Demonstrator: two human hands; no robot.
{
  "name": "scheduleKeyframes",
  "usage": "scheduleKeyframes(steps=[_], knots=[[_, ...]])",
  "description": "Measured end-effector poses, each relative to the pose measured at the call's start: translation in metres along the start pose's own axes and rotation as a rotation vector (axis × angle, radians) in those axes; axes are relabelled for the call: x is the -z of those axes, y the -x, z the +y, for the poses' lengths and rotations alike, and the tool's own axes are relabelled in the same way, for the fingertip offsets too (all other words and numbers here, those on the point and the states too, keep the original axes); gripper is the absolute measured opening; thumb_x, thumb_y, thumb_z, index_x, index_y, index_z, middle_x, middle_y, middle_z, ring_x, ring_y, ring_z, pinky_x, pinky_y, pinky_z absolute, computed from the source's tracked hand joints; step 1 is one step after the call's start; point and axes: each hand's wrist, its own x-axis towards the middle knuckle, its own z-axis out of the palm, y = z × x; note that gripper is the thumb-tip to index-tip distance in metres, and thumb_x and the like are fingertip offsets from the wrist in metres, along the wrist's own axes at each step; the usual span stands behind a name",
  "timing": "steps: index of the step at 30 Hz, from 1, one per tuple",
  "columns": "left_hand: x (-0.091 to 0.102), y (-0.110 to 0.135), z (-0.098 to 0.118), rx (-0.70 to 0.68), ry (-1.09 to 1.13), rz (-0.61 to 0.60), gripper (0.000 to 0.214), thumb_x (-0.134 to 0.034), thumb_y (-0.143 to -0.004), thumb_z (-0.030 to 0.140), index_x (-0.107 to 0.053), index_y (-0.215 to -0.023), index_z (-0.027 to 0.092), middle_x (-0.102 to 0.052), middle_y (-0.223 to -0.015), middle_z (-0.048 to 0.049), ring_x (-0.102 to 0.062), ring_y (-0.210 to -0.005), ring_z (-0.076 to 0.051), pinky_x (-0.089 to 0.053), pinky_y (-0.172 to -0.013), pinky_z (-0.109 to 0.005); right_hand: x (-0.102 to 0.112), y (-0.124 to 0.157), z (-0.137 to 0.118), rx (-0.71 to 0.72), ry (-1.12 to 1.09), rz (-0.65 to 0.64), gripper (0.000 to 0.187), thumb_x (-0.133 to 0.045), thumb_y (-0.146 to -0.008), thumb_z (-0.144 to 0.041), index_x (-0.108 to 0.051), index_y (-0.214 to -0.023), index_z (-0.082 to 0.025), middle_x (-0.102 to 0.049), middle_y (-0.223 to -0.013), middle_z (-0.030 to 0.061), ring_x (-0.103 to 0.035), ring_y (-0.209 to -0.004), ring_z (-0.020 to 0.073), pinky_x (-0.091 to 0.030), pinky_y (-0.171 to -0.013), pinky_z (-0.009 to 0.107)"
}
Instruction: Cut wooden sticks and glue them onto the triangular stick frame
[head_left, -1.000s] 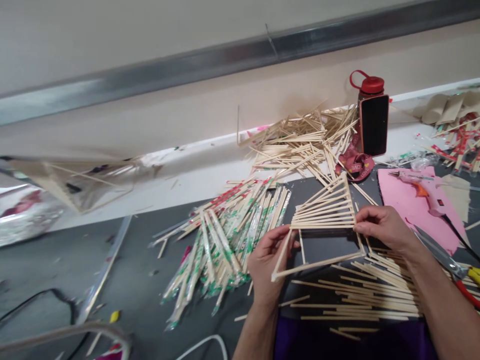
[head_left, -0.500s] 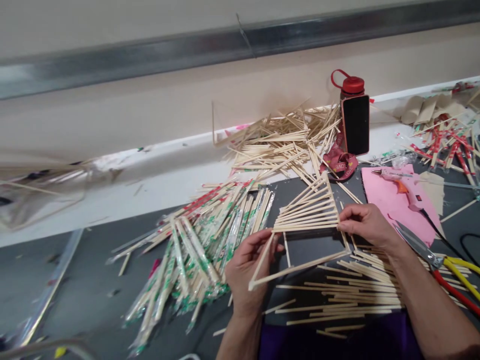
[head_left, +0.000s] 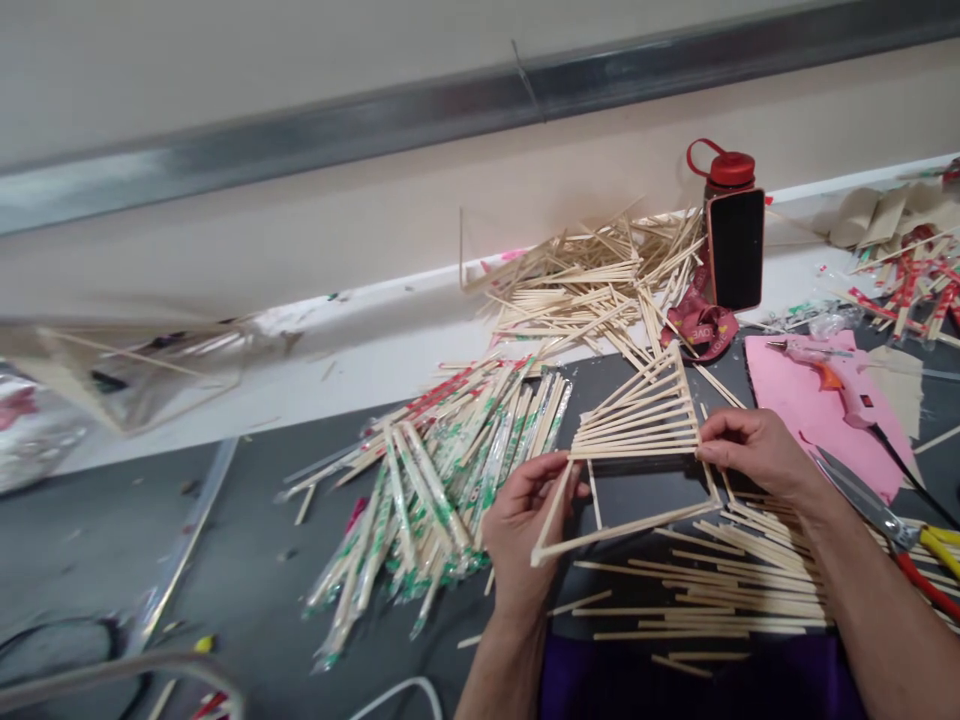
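Both of my hands hold a flat frame of glued wooden sticks (head_left: 637,430) above the dark table. My left hand (head_left: 525,525) pinches the frame's left corner, fingers closed on a stick. My right hand (head_left: 754,450) pinches the right end of the frame's top row of sticks. Several thin sticks fill the frame's upper half; the lower half is an open window onto the table. A row of bare sticks (head_left: 720,585) lies below the frame, near my right wrist.
A heap of wrapped chopsticks (head_left: 427,480) lies left of my hands. Loose sticks (head_left: 592,280) pile up by the wall. A red-capped bottle with a phone (head_left: 735,245) leaning on it, a glue gun (head_left: 832,380) on pink foam, and scissors (head_left: 892,520) sit at the right.
The view swung right and back again. My hands and the stick frame keep the same hold and pose throughout.
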Motion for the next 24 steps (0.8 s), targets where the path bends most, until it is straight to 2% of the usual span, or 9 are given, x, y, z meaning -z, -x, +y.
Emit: scheduleKeyframes(steps=[8, 13, 17, 24], knots=[[0.001, 0.000, -0.001, 0.002, -0.008, -0.004, 0.028, -0.080, -0.069, 0.038, -0.071, -0.085, 0.016, -0.070, -0.064, -0.0025, -0.063, -0.053, -0.012, -0.045, -0.044, -0.018, 0.002, -0.001, 0.001, 0.004, 0.021, -0.013, 0.017, -0.072, -0.067, -0.034, -0.069, -0.069, -0.017, -0.060, -0.060, -0.0019, -0.048, -0.054, 0.0111, -0.037, -0.053, 0.024], [0.004, -0.001, -0.002, -0.026, -0.032, 0.011, 0.031, -0.080, -0.068, 0.040, -0.072, -0.085, 0.016, -0.069, -0.061, -0.0024, -0.065, -0.051, -0.014, -0.046, -0.042, -0.019, 0.002, 0.001, -0.002, 0.127, 0.069, -0.025, 0.016, -0.072, -0.070, -0.033, -0.068, -0.066, -0.018, -0.062, -0.064, 0.0003, -0.051, -0.059, 0.0128, -0.039, -0.056, 0.025], [0.009, 0.000, -0.008, -0.076, -0.014, 0.025, 0.028, -0.082, -0.067, 0.038, -0.072, -0.083, 0.017, -0.071, -0.063, -0.0024, -0.066, -0.051, -0.014, -0.047, -0.041, -0.019, 0.002, 0.006, -0.007, 0.187, 0.059, -0.039, 0.014, -0.071, -0.074, -0.030, -0.069, -0.066, -0.019, -0.062, -0.066, 0.0009, -0.053, -0.061, 0.0134, -0.040, -0.057, 0.025], [0.018, 0.002, -0.014, -0.172, -0.021, 0.058, 0.019, -0.081, -0.070, 0.029, -0.073, -0.084, 0.019, -0.070, -0.061, -0.0006, -0.067, -0.052, -0.014, -0.051, -0.047, -0.020, 0.001, 0.009, -0.009, 0.200, 0.034, -0.079, 0.014, -0.075, -0.074, -0.029, -0.070, -0.066, -0.019, -0.060, -0.066, 0.0009, -0.052, -0.061, 0.0129, -0.039, -0.056, 0.025]])
